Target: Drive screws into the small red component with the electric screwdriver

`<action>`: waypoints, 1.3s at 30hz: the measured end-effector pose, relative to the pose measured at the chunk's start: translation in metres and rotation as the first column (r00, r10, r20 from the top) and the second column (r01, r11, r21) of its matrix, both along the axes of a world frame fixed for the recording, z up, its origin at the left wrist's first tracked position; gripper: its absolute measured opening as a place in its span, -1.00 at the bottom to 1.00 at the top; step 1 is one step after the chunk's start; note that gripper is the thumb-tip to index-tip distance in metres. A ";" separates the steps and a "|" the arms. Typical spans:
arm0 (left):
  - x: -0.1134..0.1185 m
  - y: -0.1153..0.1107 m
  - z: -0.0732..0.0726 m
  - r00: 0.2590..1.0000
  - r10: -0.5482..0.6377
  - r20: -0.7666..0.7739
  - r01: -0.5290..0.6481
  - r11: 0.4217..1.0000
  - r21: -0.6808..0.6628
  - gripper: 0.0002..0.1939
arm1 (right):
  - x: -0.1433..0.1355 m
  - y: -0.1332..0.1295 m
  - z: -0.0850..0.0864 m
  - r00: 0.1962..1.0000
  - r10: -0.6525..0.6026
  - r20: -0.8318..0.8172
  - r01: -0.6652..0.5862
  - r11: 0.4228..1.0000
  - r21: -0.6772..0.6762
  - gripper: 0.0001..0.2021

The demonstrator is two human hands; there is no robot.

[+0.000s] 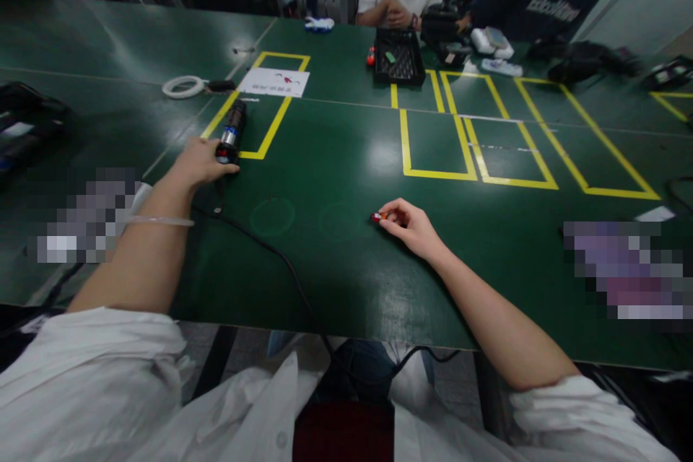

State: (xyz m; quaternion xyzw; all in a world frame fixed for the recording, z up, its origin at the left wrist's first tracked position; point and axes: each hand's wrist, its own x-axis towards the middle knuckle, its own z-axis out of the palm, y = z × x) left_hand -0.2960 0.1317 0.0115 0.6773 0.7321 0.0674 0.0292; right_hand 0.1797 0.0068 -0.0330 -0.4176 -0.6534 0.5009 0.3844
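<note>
My left hand (203,161) grips the near end of a dark cylindrical device (232,126) with a silver and blue band, which lies inside a yellow-taped frame at the left. At the middle right, my right hand (410,226) pinches a small red and orange object (377,217) just over the green table (346,281). Its fingers partly cover the object. Beyond the device lies a white printed sheet (274,81).
A black cable (281,256) runs from beside my left hand over the near edge. Farther back are a coiled white cable (184,86), a black tray (399,58) and a small red object (371,56). Two people sit across. Yellow tape outlines mark the right side.
</note>
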 end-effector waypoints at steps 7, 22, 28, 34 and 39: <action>0.030 -0.018 0.003 0.994 0.023 -0.110 -0.029 0.998 -0.056 -0.30 | -0.001 0.000 0.000 1.000 -0.001 0.011 0.001 1.000 0.008 -0.74; 0.172 -0.075 -0.001 0.969 -0.245 0.034 0.245 0.969 0.025 -0.32 | 0.000 0.002 -0.001 0.999 -0.034 -0.005 0.034 0.997 0.066 -0.75; 0.241 -0.105 0.001 0.921 -0.381 0.077 0.380 0.925 0.030 -0.34 | 0.002 0.001 0.003 0.995 -0.076 0.065 0.065 0.985 0.157 -0.87; 0.280 -0.127 -0.003 0.866 -0.483 0.127 0.483 0.875 0.032 -0.36 | 0.005 0.001 0.003 0.971 -0.106 0.214 0.034 0.949 0.313 -0.92; 0.285 -0.133 -0.005 0.837 -0.522 0.163 0.524 0.851 0.033 -0.34 | 0.008 0.001 0.005 0.953 -0.051 0.298 -0.064 0.929 0.364 -0.92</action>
